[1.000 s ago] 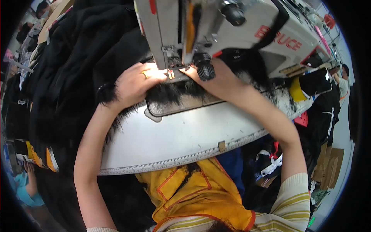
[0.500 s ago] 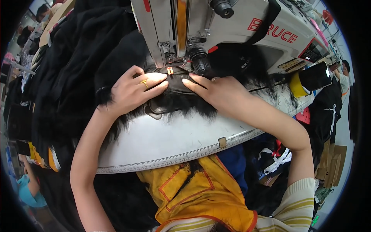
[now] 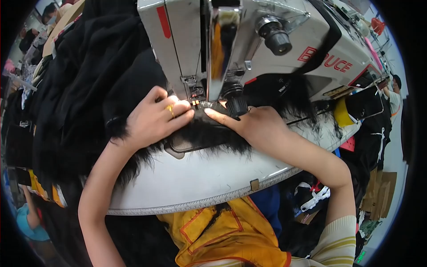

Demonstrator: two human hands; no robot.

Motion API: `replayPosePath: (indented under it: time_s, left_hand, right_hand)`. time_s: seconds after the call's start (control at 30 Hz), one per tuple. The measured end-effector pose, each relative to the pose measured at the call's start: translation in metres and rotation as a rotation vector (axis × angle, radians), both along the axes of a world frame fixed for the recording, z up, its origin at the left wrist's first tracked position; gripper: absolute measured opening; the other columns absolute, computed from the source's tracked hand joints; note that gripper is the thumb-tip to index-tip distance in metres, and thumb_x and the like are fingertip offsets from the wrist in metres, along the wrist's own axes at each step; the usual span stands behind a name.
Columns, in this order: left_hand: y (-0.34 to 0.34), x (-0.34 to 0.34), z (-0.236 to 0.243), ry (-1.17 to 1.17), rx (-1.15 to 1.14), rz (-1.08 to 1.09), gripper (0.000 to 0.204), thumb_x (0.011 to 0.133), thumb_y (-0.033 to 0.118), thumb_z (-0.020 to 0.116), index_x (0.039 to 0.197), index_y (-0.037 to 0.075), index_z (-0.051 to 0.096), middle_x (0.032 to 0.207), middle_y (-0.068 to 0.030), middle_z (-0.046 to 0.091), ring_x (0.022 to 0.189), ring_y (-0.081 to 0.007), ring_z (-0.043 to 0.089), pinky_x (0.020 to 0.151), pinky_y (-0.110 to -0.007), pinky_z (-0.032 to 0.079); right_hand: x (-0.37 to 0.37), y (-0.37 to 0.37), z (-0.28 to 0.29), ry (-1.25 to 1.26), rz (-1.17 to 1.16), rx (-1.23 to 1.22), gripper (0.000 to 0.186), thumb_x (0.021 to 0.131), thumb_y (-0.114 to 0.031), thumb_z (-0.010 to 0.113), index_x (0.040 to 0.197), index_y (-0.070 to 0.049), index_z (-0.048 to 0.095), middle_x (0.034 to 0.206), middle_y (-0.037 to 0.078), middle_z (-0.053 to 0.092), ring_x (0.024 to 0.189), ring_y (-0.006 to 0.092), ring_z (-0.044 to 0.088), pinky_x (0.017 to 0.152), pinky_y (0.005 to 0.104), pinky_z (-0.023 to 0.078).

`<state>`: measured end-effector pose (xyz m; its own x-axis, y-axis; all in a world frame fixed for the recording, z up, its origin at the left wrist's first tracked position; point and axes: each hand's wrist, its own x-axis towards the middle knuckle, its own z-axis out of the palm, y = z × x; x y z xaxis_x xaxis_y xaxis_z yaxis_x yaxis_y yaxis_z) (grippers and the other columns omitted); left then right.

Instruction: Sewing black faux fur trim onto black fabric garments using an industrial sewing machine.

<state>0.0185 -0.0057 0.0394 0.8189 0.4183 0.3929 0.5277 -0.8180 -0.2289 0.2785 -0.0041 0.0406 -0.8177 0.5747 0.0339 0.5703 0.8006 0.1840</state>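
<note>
Under the head of a white sewing machine [image 3: 175,40] lies black cloth with furry edging [image 3: 202,133]. My left hand [image 3: 155,116], with a gold-coloured ring, has its fingers bent and pressed together on the cloth just left of the presser foot. From the right my right hand [image 3: 260,125] holds the same cloth, its thumb stretched toward the needle area. A black knob [image 3: 237,107] hides part of its other fingers. A bright light falls near my left fingertips. The needle tip cannot be made out.
A ruler strip [image 3: 178,207] runs along the white table's [image 3: 209,175] near edge, with a small tan block [image 3: 254,184] on it. Dark cloth [image 3: 89,89] is heaped at the left. A phone [image 3: 368,102] stands beside a yellow roll [image 3: 342,113] at the right. Other people are farther off.
The view has shifted, so the machine and table sit lower in it. My left fingers are more bent, and both hands remain at the cloth by the presser foot.
</note>
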Motion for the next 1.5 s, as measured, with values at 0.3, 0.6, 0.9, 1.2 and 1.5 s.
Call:
replayPosePath:
  time_s: [0.3,0.6,0.9,1.2,1.5]
  left_hand:
    - [0.002,0.001,-0.021,-0.251,-0.007,0.095,0.027,0.067,0.007,0.062,0.093,0.012,0.064,0.081,0.0029,0.059,0.081,-0.0115,0.055,0.063,-0.024,0.042]
    - [-0.001,0.006,-0.016,-0.134,0.042,0.125,0.024,0.067,0.005,0.062,0.091,0.007,0.064,0.079,0.0005,0.055,0.086,-0.0139,0.057,0.063,-0.022,0.050]
    - [-0.004,0.003,-0.011,-0.054,0.054,0.111,0.026,0.069,0.007,0.060,0.095,0.006,0.064,0.086,-0.0004,0.060,0.089,-0.0155,0.057,0.065,-0.024,0.050]
    - [0.020,-0.003,-0.019,-0.130,-0.021,0.188,0.039,0.068,0.003,0.063,0.101,0.024,0.067,0.089,-0.0016,0.060,0.098,-0.0230,0.052,0.098,-0.036,0.034]
    - [-0.027,0.021,-0.011,-0.036,0.052,0.048,0.019,0.070,0.011,0.063,0.089,0.011,0.066,0.101,-0.0012,0.064,0.097,-0.0162,0.060,0.092,-0.034,0.045]
  right_hand:
    - [0.003,0.025,0.010,-0.025,-0.106,-0.132,0.045,0.075,-0.008,0.056,0.118,-0.020,0.054,0.113,0.005,0.055,0.072,0.0212,0.064,0.059,0.0323,0.050]
    - [0.009,0.032,-0.006,0.209,-0.032,-0.042,0.041,0.072,-0.007,0.057,0.111,-0.022,0.059,0.105,0.001,0.057,0.074,0.0194,0.062,0.062,0.0289,0.050]
    - [0.007,0.026,-0.009,0.261,-0.009,0.060,0.038,0.072,-0.008,0.056,0.108,-0.020,0.060,0.111,0.001,0.058,0.080,0.0203,0.063,0.067,0.0278,0.051]
    - [0.001,0.042,-0.005,0.223,0.151,0.300,0.020,0.076,-0.014,0.055,0.094,-0.012,0.062,0.098,-0.003,0.060,0.091,0.0162,0.059,0.074,0.0291,0.049]
    - [0.017,-0.016,0.021,-0.063,0.298,0.230,0.031,0.073,-0.011,0.055,0.100,0.002,0.062,0.101,0.013,0.062,0.103,0.0220,0.055,0.086,0.0331,0.045]
